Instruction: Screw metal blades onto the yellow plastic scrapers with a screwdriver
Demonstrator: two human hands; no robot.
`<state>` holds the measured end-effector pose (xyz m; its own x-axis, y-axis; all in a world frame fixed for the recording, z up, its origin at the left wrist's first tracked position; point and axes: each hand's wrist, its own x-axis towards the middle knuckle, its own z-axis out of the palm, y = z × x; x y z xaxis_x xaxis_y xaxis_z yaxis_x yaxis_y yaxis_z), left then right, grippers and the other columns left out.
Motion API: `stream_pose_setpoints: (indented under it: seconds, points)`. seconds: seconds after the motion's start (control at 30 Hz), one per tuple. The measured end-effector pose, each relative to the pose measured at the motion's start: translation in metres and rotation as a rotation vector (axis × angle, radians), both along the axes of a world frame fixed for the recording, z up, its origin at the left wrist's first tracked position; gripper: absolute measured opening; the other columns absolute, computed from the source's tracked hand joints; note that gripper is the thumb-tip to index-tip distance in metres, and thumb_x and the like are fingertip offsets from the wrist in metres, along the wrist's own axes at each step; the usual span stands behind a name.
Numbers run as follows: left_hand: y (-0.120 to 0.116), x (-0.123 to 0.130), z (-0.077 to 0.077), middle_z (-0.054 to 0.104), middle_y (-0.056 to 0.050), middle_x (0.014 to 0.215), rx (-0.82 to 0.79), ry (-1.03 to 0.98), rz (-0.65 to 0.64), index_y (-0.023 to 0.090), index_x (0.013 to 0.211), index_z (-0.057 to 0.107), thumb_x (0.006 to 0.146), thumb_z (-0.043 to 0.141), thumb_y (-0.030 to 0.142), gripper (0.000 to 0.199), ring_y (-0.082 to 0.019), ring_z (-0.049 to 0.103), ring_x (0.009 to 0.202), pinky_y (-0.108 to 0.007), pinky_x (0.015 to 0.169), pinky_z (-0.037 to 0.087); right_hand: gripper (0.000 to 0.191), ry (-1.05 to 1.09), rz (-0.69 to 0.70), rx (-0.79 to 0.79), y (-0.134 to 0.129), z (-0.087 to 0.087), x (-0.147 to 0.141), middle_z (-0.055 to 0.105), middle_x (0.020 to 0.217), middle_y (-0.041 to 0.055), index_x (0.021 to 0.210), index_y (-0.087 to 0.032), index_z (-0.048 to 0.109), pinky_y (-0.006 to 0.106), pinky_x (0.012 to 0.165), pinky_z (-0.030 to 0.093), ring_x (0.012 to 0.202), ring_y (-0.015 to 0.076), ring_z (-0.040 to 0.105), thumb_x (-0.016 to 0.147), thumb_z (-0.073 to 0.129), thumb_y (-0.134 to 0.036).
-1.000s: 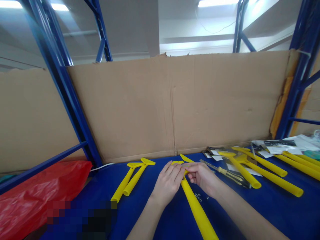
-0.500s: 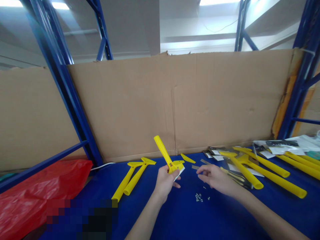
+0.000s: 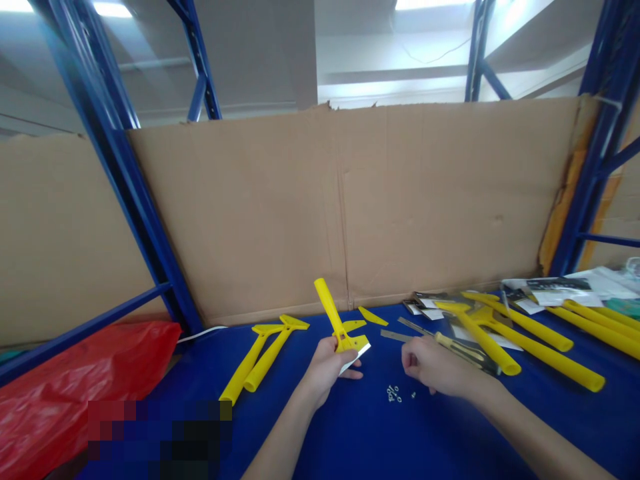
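My left hand is closed around the head of a yellow plastic scraper, its hollow handle pointing up and away. A pale blade lies along the scraper's lower edge, partly under my fingers. My right hand hovers low over the table with its fingers curled together; whatever they may pinch is hidden. Just left of and below it lie small screws and nuts, with one loose piece apart. By its knuckles are a screwdriver and a thin metal blade.
Two yellow scraper handles lie left on the blue table. A small yellow plate lies near the cardboard wall. More yellow handles and packets crowd the right. A red plastic bag is at left.
My right hand has moved slightly down toward the small hardware and its fingers have curled in. One loose small piece near it no longer shows. The scraper has turned a little, showing more blade.
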<state>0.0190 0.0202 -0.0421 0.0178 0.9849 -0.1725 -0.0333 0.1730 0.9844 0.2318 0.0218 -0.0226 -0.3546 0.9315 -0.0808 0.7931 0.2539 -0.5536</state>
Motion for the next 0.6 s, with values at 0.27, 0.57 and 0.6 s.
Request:
stream_pose_setpoints:
  seconds: [0.27,0.57,0.6]
  points:
    - [-0.005,0.004,0.002,0.065,-0.008,0.087,0.018,-0.043,-0.061,0.009,0.091,0.062,0.067,0.069,0.012,0.025,-0.013,0.061,0.065,-0.024,0.053,0.056,0.006,0.390,-0.043,0.092,-0.002,-0.004,-0.022,0.061,0.066,-0.0001,0.072,-0.019,0.063,0.022,0.046,0.043,0.056,0.0130,0.055,0.071,0.057,-0.015]
    - [-0.012,0.013,0.007,0.063,-0.005,0.080,0.075,-0.109,-0.187,0.011,0.089,0.065,0.063,0.073,0.024,0.030,-0.011,0.058,0.065,-0.022,0.054,0.054,0.006,0.894,-0.184,0.114,0.004,-0.011,-0.056,0.066,0.071,0.0023,0.066,-0.020,0.066,0.022,0.039,0.040,0.059,0.0162,0.057,0.061,0.067,-0.024]
    - [-0.012,0.013,0.007,0.062,-0.004,0.079,0.078,-0.108,-0.185,0.011,0.088,0.065,0.062,0.073,0.024,0.030,-0.011,0.058,0.064,-0.023,0.054,0.054,0.007,0.890,-0.192,0.123,0.005,-0.011,-0.056,0.067,0.071,0.0025,0.067,-0.020,0.067,0.023,0.041,0.041,0.060,0.0165,0.058,0.061,0.067,-0.023]
